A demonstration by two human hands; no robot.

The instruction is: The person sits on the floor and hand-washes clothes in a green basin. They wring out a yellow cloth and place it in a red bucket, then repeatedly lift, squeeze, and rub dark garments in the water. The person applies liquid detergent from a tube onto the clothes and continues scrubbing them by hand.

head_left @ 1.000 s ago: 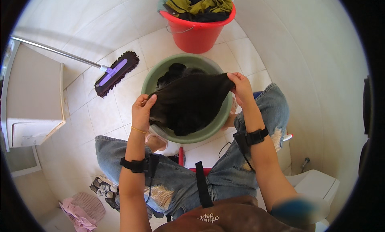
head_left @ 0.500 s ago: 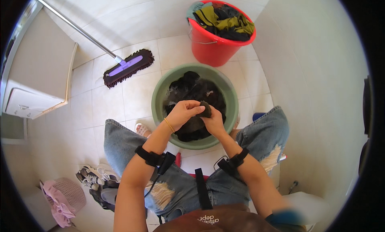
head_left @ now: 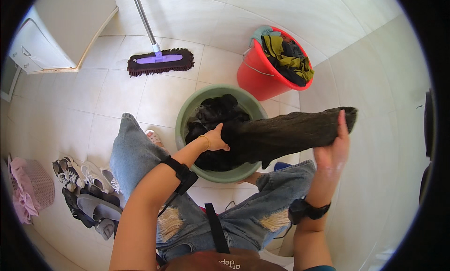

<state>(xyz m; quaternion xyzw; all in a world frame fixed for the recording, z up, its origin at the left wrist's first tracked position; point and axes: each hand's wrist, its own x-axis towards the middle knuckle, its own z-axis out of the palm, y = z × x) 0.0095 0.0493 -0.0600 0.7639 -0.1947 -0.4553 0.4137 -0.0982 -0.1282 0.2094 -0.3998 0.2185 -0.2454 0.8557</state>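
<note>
A long dark garment (head_left: 290, 132) stretches from the basin out to the right; its exact kind I cannot make out. My right hand (head_left: 333, 146) grips its far right end, raised beyond the basin rim. Over the basin, my left hand (head_left: 215, 139) grasps the garment's other end, with part of the fingers hidden by the cloth. Beneath it, the green basin (head_left: 182, 125) holds more dark wet clothes (head_left: 220, 109) in water.
Behind the basin on the right stands a red bucket (head_left: 255, 76) heaped with clothes. A purple mop (head_left: 159, 59) rests at the back left, beside a white cabinet (head_left: 47, 41). Several shoes (head_left: 93, 177) and a pink basket (head_left: 40, 182) are at the left.
My hands have moved apart, the right one far to the right and drawing the dark garment out long. My left hand stays over the basin. The view has shifted.
</note>
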